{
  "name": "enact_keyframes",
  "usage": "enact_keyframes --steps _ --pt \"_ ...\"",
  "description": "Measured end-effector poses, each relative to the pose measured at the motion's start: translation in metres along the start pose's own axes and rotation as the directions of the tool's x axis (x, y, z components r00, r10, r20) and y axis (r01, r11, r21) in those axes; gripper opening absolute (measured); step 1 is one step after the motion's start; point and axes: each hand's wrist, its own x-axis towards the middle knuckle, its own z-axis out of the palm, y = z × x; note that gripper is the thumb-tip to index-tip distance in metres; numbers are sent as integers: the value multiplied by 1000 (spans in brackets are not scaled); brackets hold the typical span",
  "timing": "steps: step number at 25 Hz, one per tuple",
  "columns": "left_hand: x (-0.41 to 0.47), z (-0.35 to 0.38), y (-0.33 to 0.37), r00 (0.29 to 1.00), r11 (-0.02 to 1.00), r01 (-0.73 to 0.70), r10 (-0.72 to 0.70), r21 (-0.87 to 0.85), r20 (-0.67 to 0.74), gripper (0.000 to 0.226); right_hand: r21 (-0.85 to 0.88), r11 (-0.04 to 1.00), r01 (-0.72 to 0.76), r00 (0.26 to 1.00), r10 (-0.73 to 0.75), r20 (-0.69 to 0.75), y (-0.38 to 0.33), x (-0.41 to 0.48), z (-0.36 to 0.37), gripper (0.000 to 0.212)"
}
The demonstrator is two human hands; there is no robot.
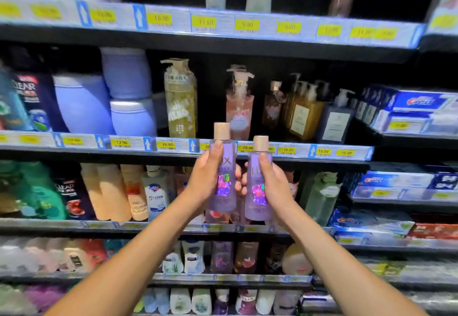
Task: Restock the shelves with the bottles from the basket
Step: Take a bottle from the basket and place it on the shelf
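Observation:
I hold two matching purple bottles with tan caps upright in front of the shelving. My left hand (205,179) grips the left purple bottle (222,167), thumb across its label. My right hand (273,186) grips the right purple bottle (259,181) the same way. Both bottles are raised side by side, nearly touching, level with the price rail of the middle shelf (173,145). The basket is out of view.
Shelves stacked with shampoo and body wash bottles fill the view. Behind the held bottles stand a pink pump bottle (240,102) and a yellow pump bottle (180,100), with a dark gap between them. Toothpaste boxes (418,110) sit on the right.

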Motion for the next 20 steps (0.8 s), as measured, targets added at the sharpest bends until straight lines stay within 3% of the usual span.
enact_keyframes --steps 3,8,13,16,20 --pt "11 -9 21 998 998 -55 56 36 -20 58 -36 999 3 998 -1 64 -9 17 11 62" --pt "32 -43 42 985 993 -115 118 34 -122 55 30 999 35 975 -41 220 -33 38 25 36" --pt "46 -80 61 968 986 -167 162 -8 -191 53 -113 965 235 943 -198 268 -78 72 49 33" --pt "49 -95 61 965 986 -164 155 -22 -213 49 -348 833 430 891 -329 314 -94 89 54 35" --pt "49 -105 51 968 985 -168 160 -29 -191 53 -551 650 524 852 -409 328 -88 100 62 43"
